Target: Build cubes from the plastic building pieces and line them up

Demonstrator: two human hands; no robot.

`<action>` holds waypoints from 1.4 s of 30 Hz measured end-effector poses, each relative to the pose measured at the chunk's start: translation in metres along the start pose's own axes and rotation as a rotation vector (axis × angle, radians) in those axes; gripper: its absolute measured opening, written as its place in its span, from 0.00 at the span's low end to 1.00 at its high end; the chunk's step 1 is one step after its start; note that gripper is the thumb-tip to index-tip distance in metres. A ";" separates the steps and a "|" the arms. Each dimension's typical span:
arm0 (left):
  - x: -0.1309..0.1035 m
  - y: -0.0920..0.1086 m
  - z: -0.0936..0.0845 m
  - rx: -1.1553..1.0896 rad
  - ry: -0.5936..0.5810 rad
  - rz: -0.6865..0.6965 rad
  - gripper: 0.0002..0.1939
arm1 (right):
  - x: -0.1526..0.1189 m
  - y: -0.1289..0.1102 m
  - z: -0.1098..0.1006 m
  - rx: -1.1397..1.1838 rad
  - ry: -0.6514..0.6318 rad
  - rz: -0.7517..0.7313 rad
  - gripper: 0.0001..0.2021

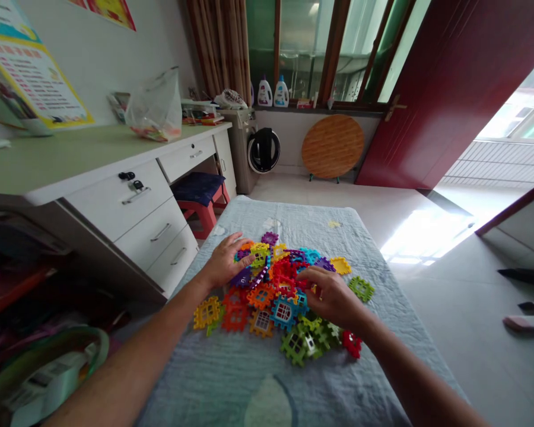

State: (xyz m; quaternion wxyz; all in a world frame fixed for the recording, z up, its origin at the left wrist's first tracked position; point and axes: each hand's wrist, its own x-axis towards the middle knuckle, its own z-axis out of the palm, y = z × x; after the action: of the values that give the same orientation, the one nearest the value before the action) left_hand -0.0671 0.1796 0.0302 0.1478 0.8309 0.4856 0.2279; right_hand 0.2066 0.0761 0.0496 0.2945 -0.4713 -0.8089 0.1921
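Colourful plastic interlocking pieces lie heaped on a cloth-covered table [231, 385]. My left hand [226, 260] rests at the heap's left side, fingers apart, beside a yellow-green piece [260, 255] and purple ones. On the right, my right hand [329, 290] reaches over the heap with bent fingers by the red pieces [285, 274]; its fingertips are partly hidden, and whether they grip a piece is unclear. Nearer the front are a blue window piece [283, 312], an orange piece [261, 295] and green pieces [295, 345]. A lone green piece [361, 289] sits at the right.
A desk [93, 148] with drawers and a plastic bag [155, 110] stands at the left, a stool [200, 193] beside it. Beyond are a washing machine [242, 148] and a round wooden board [333, 146]. At lower left is a green-rimmed basket [102, 350].
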 end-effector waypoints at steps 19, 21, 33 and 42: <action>-0.003 0.029 -0.017 -0.405 -0.237 0.090 0.18 | -0.006 0.002 0.025 -0.062 0.010 0.106 0.29; 0.021 0.028 -0.004 -0.329 -0.176 0.105 0.18 | -0.002 0.013 0.023 -0.016 0.141 0.172 0.27; 0.087 0.042 0.055 0.017 -0.421 0.100 0.27 | -0.009 0.074 -0.015 -0.215 0.347 0.415 0.20; 0.028 0.058 0.014 -0.326 -0.534 0.170 0.29 | -0.008 0.079 0.005 -0.142 0.207 0.558 0.19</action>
State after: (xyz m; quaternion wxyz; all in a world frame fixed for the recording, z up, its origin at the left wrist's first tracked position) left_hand -0.0052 0.1754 0.0520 0.3814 0.8643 0.3160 0.0882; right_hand 0.2578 0.1073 -0.0026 0.2773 -0.7118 -0.6252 0.1596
